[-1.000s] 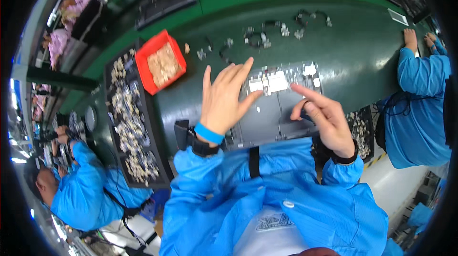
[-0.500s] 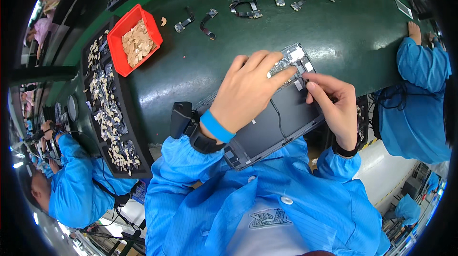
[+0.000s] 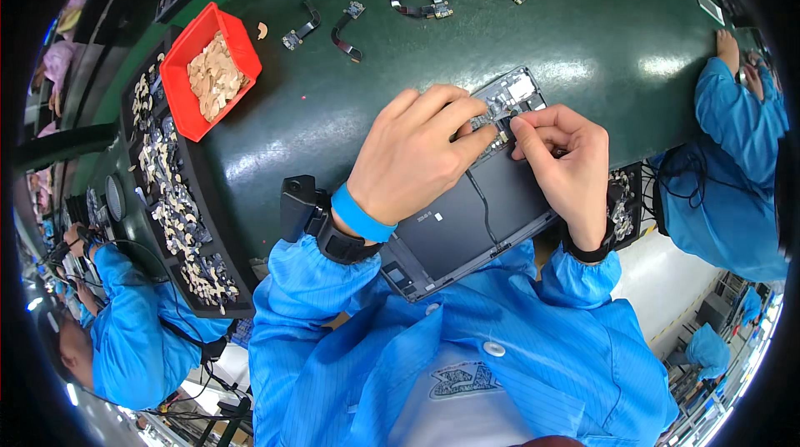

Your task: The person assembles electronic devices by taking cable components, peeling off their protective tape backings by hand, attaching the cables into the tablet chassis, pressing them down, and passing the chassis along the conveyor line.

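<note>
An opened tablet casing (image 3: 450,222), dark grey inside, lies tilted in front of me. At its far end sits a circuit board (image 3: 502,107), partly covered by my fingers. My left hand (image 3: 421,143) reaches over the casing, its thumb and fingers apart and their tips at the board. Beside it, my right hand (image 3: 567,159) pinches thumb and forefinger together over the board's near edge. What the pinch holds, if anything, is too small to make out. A thin black cable (image 3: 483,207) runs across the casing toward its near edge.
At the left, a red bin (image 3: 185,89) of tan pieces rests by a long black tray (image 3: 237,255) of small parts. Several flex cables with small boards (image 3: 442,9) lie along the far table. Co-workers in blue sit at left and right (image 3: 737,114).
My right hand has shifted left along the board, closer to my left hand, its pinch now above the board. The whole view has moved slightly, carrying the bin and cables up and left.
</note>
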Available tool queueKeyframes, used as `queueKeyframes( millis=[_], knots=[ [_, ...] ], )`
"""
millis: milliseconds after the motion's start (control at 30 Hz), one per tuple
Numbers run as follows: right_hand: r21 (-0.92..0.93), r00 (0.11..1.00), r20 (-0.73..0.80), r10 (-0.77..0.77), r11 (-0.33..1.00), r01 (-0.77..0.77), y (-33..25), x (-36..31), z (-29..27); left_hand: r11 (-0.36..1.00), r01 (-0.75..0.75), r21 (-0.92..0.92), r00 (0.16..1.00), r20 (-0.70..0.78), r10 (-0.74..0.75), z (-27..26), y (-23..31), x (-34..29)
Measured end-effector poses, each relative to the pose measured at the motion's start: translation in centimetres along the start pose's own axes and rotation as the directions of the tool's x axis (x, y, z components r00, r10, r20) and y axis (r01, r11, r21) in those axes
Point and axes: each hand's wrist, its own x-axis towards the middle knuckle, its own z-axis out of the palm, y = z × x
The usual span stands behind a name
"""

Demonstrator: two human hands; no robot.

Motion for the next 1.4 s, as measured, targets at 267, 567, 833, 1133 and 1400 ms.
queueKeyframes(
  millis=[267,567,833,1133,1400],
  knots=[
    [-0.058,1.0,0.026,0.005,0.998,-0.004,-0.1,0.1,-0.1,1.0,-0.004,-0.012,1.0,-0.017,0.004,0.2,-0.1,0.2],
    [-0.063,0.999,0.043,-0.033,0.997,0.036,-0.1,0.1,0.0,0.999,-0.006,-0.039,1.0,-0.025,0.005,0.3,-0.1,0.1],
    [-0.082,0.993,0.094,-0.067,0.994,0.075,0.0,0.3,-0.3,1.0,0.005,-0.024,1.0,-0.021,-0.005,0.1,0.1,0.1],
    [-0.1,0.989,0.122,-0.086,0.99,0.099,0.0,0.6,-0.4,1.0,0.011,0.01,0.999,-0.035,-0.011,0.5,0.3,0.1],
    [-0.058,0.983,0.165,0.078,0.996,-0.069,-1.3,-0.1,-2.1,0.993,0.083,0.08,0.996,-0.026,-0.081,0.3,1.6,0.1]
  ],
)
